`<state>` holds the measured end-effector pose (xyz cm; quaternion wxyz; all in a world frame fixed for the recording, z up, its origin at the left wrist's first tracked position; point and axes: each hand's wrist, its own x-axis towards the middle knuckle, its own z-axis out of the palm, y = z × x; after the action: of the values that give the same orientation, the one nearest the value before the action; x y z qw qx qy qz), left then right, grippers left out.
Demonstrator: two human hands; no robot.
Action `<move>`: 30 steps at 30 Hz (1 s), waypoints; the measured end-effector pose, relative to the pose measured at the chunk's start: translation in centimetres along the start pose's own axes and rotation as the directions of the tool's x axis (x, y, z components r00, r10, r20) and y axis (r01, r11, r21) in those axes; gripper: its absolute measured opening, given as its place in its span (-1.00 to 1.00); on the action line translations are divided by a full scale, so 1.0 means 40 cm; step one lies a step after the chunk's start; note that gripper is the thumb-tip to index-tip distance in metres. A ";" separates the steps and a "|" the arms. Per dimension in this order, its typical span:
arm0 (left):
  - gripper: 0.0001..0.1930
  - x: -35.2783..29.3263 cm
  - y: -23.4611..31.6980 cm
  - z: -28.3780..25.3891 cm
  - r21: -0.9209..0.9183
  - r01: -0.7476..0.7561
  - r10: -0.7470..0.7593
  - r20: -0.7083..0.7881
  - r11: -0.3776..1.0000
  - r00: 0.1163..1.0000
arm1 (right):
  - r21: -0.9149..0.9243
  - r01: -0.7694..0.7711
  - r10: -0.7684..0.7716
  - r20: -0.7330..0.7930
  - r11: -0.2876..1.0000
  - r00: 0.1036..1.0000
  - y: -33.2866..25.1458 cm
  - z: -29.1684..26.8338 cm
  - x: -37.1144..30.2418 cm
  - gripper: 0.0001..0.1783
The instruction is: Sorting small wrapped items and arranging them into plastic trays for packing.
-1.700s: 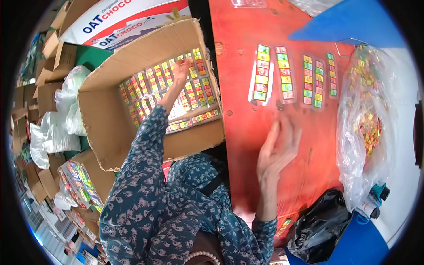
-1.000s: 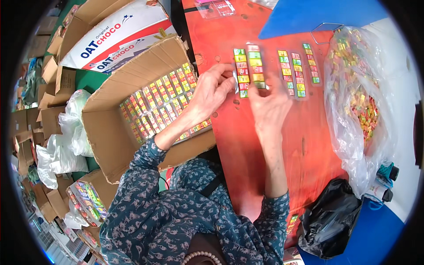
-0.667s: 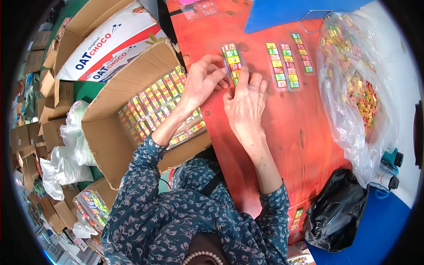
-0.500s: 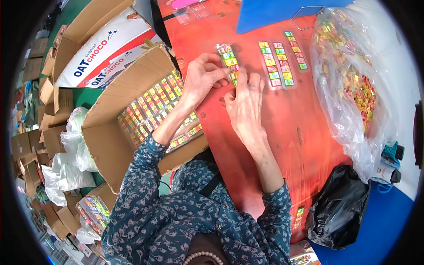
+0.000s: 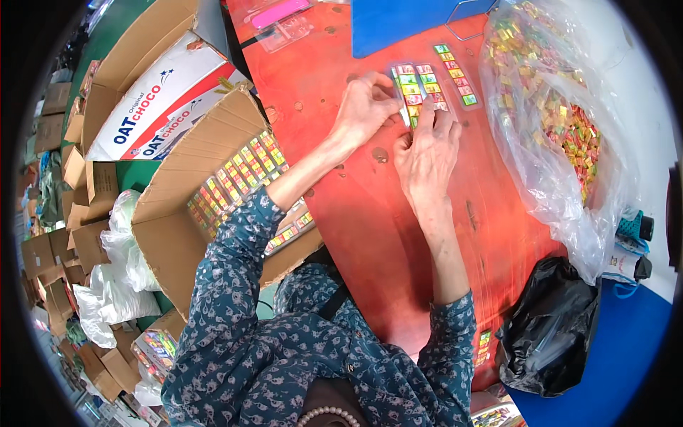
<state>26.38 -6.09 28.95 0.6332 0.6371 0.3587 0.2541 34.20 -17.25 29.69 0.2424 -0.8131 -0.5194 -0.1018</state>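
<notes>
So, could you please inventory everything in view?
Near strips: two, multicoloured, upper table
Separate strip: one, multicoloured, further right
Lower strips: count unclear, multicoloured, bottom
Table: one, red, centre
Open box: one, brown, left
Boxed strips: many, multicoloured, inside
Printed carton: apparently one, white-red, upper left
Loose cartons: many, brown, far left
Bags: several, white, left
Filled bag: one, clear, right
Crumpled bag: one, black, lower right
Panel: one, blue, top
Flat object: one, pink, top
Left hand: one, bare, at near strips
Right hand: one, bare, over them

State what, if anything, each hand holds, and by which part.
Left hand: fingertips at left edge of the leftmost strip on the table. Right hand: fingers near its lower end. Whether either grips it is unclear.
</notes>
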 end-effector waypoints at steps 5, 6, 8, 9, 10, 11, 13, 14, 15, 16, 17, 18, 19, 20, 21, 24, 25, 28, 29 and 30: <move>-0.69 0.006 0.011 -0.008 -0.236 0.102 -0.108 -0.015 0.966 0.994 | 0.005 -0.017 0.016 0.063 1.000 0.998 -0.014 0.000 0.009 -0.28; -0.68 0.006 0.023 -0.011 -0.173 0.132 -0.131 0.019 0.976 0.991 | 0.036 -0.020 0.016 0.096 0.999 0.995 -0.019 0.000 0.012 -0.28; -0.68 0.009 0.030 -0.020 -0.165 0.164 -0.160 0.038 0.972 0.986 | 0.061 -0.031 0.024 0.107 0.998 0.994 -0.016 -0.001 0.016 -0.28; -0.68 0.010 0.033 -0.025 -0.160 0.194 -0.187 0.053 0.968 0.981 | 0.085 -0.039 0.028 0.118 0.996 0.993 -0.014 -0.002 0.018 -0.27; -0.69 0.008 0.038 -0.028 -0.157 0.214 -0.206 0.063 0.964 0.977 | 0.066 -0.035 0.027 0.117 0.997 0.993 -0.010 -0.005 0.020 -0.29; -0.69 0.009 0.037 -0.029 -0.155 0.214 -0.206 0.065 0.965 0.976 | 0.067 -0.038 0.030 0.116 0.997 0.993 -0.009 -0.006 0.022 -0.29; -0.69 0.010 0.032 -0.028 -0.153 0.219 -0.207 0.089 0.964 0.974 | 0.062 -0.033 0.027 0.085 0.998 0.996 -0.007 -0.007 0.022 -0.28; -0.69 0.011 0.030 -0.027 -0.151 0.220 -0.209 0.089 0.964 0.974 | 0.063 -0.035 0.029 0.086 0.997 0.996 -0.010 -0.006 0.022 -0.28; -0.68 0.015 0.033 -0.024 -0.148 0.216 -0.202 0.103 0.965 0.974 | 0.053 -0.059 0.054 0.093 0.997 0.994 -0.016 -0.006 0.025 -0.33; -0.68 0.018 0.035 -0.022 -0.145 0.211 -0.195 0.116 0.967 0.974 | 0.043 -0.084 0.079 0.100 0.996 0.992 -0.021 -0.005 0.028 -0.38; -0.68 0.018 0.037 -0.022 -0.143 0.211 -0.195 0.119 0.967 0.974 | 0.041 -0.087 0.082 0.101 0.995 0.991 -0.023 -0.004 0.029 -0.38; -0.68 0.019 0.040 -0.024 -0.149 0.239 -0.220 0.133 0.959 0.966 | 0.039 -0.090 0.086 0.099 0.995 0.991 -0.023 -0.004 0.032 -0.38; -0.68 0.020 0.042 -0.025 -0.155 0.267 -0.245 0.147 0.951 0.958 | 0.078 -0.140 0.126 0.157 0.987 0.979 -0.022 -0.003 0.035 -0.33; -0.68 0.017 0.046 -0.024 -0.153 0.267 -0.244 0.152 0.952 0.958 | 0.115 -0.191 0.163 0.216 0.975 0.963 -0.021 -0.003 0.037 -0.28; -0.72 0.009 0.050 -0.024 -0.168 0.268 -0.247 0.136 0.949 0.959 | 0.115 -0.194 0.166 0.215 0.974 0.962 -0.023 -0.003 0.034 -0.28; -0.76 -0.010 0.055 -0.023 -0.185 0.276 -0.255 0.129 0.943 0.958 | 0.169 -0.226 0.195 0.185 0.959 0.963 -0.027 -0.006 0.027 -0.31; -0.76 -0.016 0.055 -0.021 -0.227 0.281 -0.259 0.121 0.933 0.958 | 0.200 -0.235 0.200 0.179 0.951 0.963 -0.028 -0.008 0.028 -0.32; -0.75 -0.020 0.057 -0.016 -0.256 0.278 -0.253 0.127 0.926 0.959 | 0.222 -0.203 0.175 0.142 0.954 0.974 -0.021 -0.011 0.036 -0.33; -0.74 -0.020 0.058 -0.015 -0.242 0.270 -0.242 0.138 0.932 0.960 | 0.215 -0.163 0.142 0.111 0.963 0.984 -0.016 -0.012 0.041 -0.34; -0.74 -0.017 0.060 -0.010 -0.241 0.269 -0.242 0.137 0.932 0.960 | 0.216 -0.164 0.142 0.111 0.963 0.984 -0.009 -0.015 0.046 -0.34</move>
<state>25.97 -6.22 31.43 0.7562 0.5099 0.3686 0.1798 34.71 -15.96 31.07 0.3151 -0.8220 -0.4740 0.0150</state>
